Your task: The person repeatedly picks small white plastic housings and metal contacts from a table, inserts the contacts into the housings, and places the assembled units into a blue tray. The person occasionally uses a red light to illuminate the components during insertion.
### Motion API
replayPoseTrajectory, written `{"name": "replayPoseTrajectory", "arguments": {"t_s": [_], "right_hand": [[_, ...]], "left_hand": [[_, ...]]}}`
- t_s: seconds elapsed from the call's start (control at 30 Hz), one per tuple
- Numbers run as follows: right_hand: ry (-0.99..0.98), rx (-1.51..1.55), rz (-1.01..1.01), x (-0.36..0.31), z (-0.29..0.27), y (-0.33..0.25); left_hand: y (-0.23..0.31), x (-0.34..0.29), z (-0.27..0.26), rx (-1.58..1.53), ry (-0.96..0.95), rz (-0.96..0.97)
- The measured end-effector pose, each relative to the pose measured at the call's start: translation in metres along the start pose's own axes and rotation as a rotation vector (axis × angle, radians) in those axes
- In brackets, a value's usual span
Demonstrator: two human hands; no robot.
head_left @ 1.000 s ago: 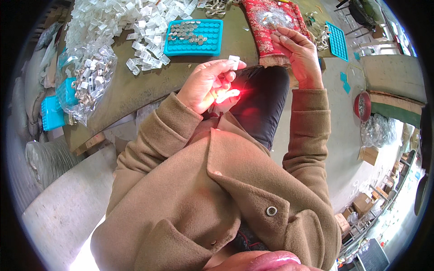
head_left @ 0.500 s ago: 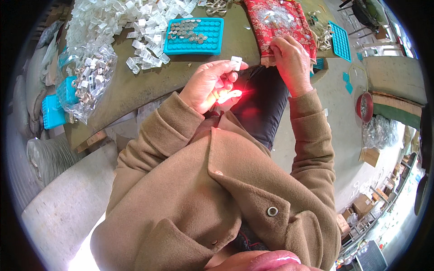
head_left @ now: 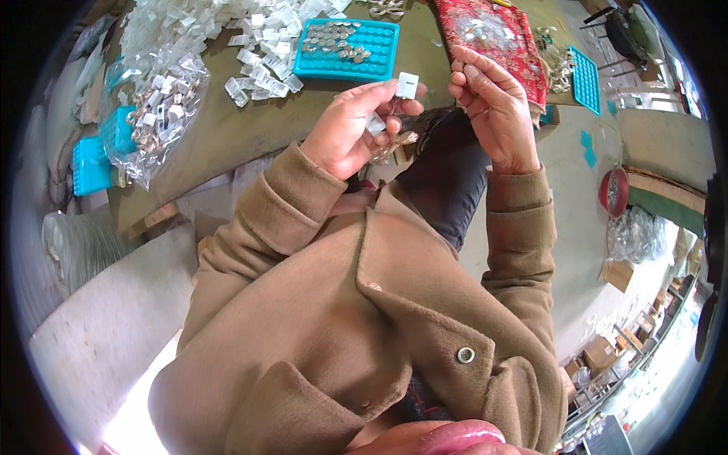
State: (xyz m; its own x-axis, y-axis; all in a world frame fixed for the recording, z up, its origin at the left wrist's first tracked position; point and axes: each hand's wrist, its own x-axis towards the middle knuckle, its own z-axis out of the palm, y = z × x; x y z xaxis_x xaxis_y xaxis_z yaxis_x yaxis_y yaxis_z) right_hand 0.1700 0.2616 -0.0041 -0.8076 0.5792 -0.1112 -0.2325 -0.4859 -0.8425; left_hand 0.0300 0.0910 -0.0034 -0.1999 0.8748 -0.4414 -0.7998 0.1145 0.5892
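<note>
My left hand (head_left: 350,130) is closed, its thumb and fingertips pinching a small white plastic case (head_left: 407,86) with a dark slot in its face. A second white piece (head_left: 374,123) lies against its curled fingers, and a bundle of thin pale wires (head_left: 396,145) hangs below them. To the right, my right hand (head_left: 497,106) is raised with thumb and index finger pinched together. Whatever sits between those fingertips is too small to make out. Just beyond it lies a red patterned cloth (head_left: 523,67) with a heap of tiny clear and silvery bits (head_left: 485,32).
Silver button cells (head_left: 334,38) lie in a blue tray (head_left: 345,70) beyond my left hand. Loose white cases (head_left: 262,72) pile up at the far left, beside a clear bag of finished-looking white pieces (head_left: 163,114). Another blue tray (head_left: 585,80) lies at right.
My right hand has lifted off the red cloth and come toward my left hand, fingertips pinched. The white case has turned to show its slot. The red glow on my left hand is gone.
</note>
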Motion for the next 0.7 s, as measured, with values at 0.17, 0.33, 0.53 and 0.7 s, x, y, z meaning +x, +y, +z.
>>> {"name": "replayPoseTrajectory", "arguments": {"t_s": [0.17,0.33,0.53,0.7], "right_hand": [[-0.008,-0.013,-0.025,-0.006,0.020,0.008],[-0.007,-0.370,-0.207,-0.012,0.037,0.019],[-0.078,-0.920,-0.561,-0.013,0.051,0.018],[-0.150,-1.179,-0.625,-0.019,0.060,0.013]], "left_hand": [[-0.001,-0.006,0.001,-0.061,-0.102,0.139],[-0.004,-0.008,-0.004,-0.124,-0.119,0.158],[-0.008,-0.004,-0.013,-0.172,-0.196,0.173],[-0.012,-0.008,-0.014,0.023,-0.079,0.228]]}}
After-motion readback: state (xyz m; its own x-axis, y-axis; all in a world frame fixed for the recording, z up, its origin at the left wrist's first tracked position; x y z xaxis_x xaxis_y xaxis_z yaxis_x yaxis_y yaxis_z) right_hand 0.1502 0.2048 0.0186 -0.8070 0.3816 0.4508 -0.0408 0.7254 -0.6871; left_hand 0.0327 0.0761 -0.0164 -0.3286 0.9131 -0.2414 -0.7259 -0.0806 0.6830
